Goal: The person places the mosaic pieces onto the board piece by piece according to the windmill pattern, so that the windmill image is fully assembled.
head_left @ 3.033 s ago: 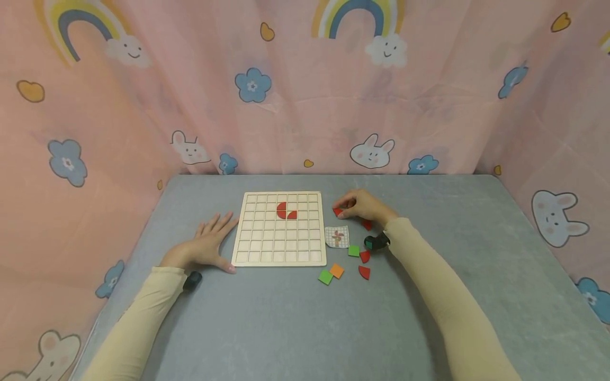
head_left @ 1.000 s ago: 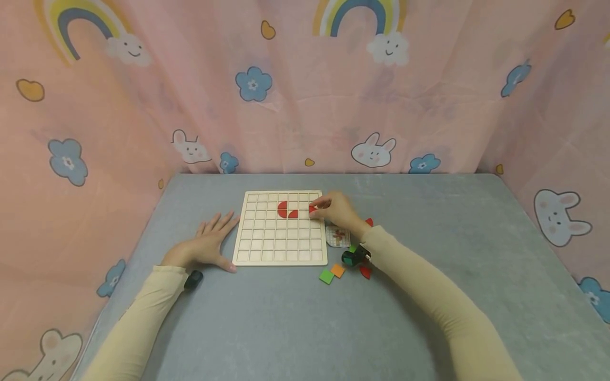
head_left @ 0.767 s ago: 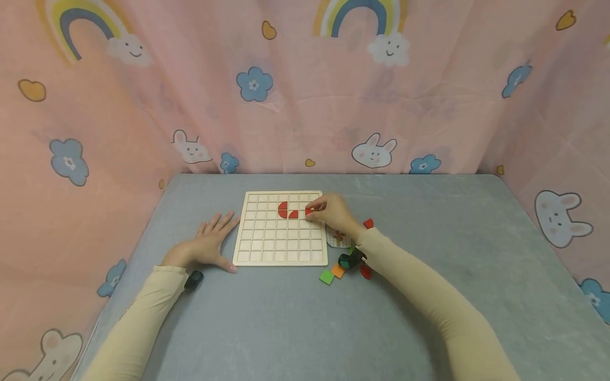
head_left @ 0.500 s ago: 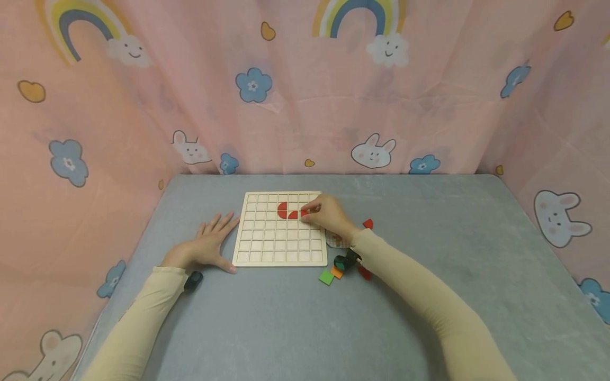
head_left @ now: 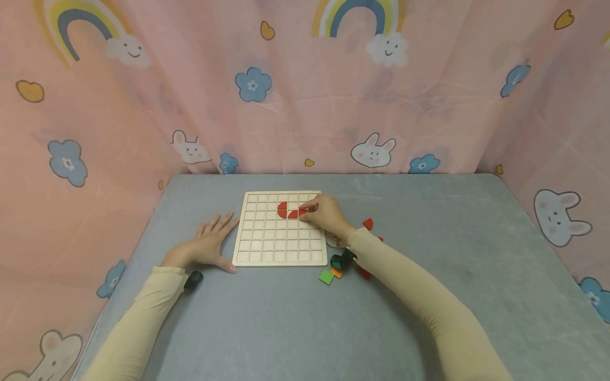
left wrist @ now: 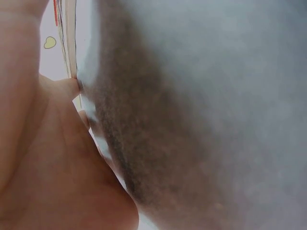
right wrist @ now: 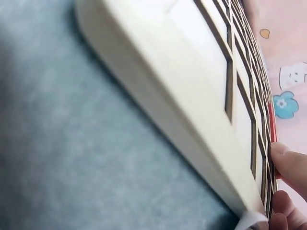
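Observation:
A pale wooden grid board (head_left: 267,238) lies on the table with a few red quarter-circle tiles (head_left: 283,211) set in its upper cells. My right hand (head_left: 330,216) reaches over the board's right side and pinches another red tile (head_left: 303,212) between thumb and fingers, right beside the placed ones. In the right wrist view, the thumb (right wrist: 291,165) sits at the board's grid, with a thin red edge in front. My left hand (head_left: 206,247) lies spread on the table, fingertips and thumb at the board's left edge. The left wrist view shows mostly palm and table.
Right of the board, a picture card (head_left: 335,241) is partly hidden under my right wrist. Near it lie a green square (head_left: 326,277), an orange square (head_left: 336,272) and loose red tiles (head_left: 368,224). A pink patterned curtain (head_left: 305,116) stands behind the grey table (head_left: 267,328).
My right hand has carried a red tile from the table right of the board leftward over the grid, up to the placed red tiles. The left hand has stayed still.

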`<state>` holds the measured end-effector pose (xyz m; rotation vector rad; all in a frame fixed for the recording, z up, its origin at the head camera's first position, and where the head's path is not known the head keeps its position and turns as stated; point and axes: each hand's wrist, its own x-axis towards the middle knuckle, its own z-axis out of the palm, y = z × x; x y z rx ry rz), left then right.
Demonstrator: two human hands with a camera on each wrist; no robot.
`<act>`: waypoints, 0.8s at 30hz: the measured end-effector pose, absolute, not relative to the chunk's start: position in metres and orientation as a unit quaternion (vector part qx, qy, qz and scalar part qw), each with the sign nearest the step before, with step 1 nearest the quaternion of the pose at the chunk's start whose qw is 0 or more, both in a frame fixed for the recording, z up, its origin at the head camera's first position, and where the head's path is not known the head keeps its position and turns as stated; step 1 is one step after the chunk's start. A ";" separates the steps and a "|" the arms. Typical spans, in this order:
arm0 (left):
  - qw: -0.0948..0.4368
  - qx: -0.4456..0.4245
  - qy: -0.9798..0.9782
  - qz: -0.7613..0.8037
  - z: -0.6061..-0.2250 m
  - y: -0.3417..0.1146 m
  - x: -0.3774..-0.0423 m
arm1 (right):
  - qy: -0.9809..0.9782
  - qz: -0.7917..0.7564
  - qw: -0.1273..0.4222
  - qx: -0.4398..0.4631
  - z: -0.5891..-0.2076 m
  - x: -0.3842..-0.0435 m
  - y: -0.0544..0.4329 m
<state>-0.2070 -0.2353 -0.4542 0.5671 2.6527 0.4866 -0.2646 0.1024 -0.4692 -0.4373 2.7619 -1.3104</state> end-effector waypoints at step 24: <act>0.194 0.202 0.944 0.176 -0.455 -0.236 -0.208 | 0.889 -0.437 0.049 -0.127 -0.469 -0.267 0.103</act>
